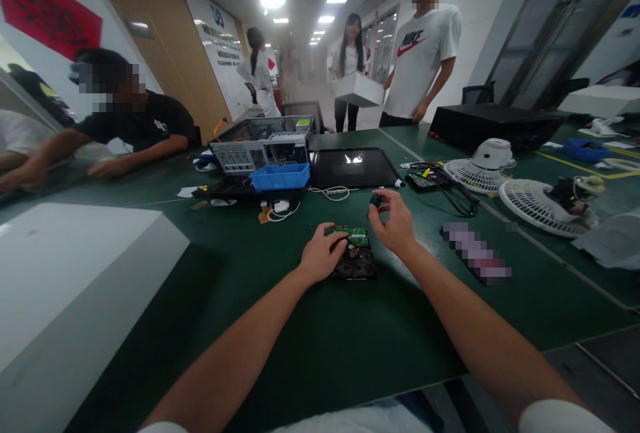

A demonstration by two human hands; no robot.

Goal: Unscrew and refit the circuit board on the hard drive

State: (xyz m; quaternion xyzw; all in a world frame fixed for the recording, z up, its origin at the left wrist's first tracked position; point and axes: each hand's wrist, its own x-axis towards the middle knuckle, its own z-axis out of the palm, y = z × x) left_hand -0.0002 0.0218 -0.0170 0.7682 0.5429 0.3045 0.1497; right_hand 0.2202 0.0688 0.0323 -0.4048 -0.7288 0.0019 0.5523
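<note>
A hard drive lies on the green table in front of me, its green circuit board facing up. My left hand holds the drive from its left side, with fingertips over the board. Just above and right of the drive, my right hand is pinched around a small dark screwdriver. Its thin shaft points down and is hard to make out. The screwdriver's tip appears apart from the drive.
An opened computer case, a blue tray and a dark flat panel stand beyond. Fan parts, cables and a phone lie right. A white box stands left. Other people sit or stand around the table.
</note>
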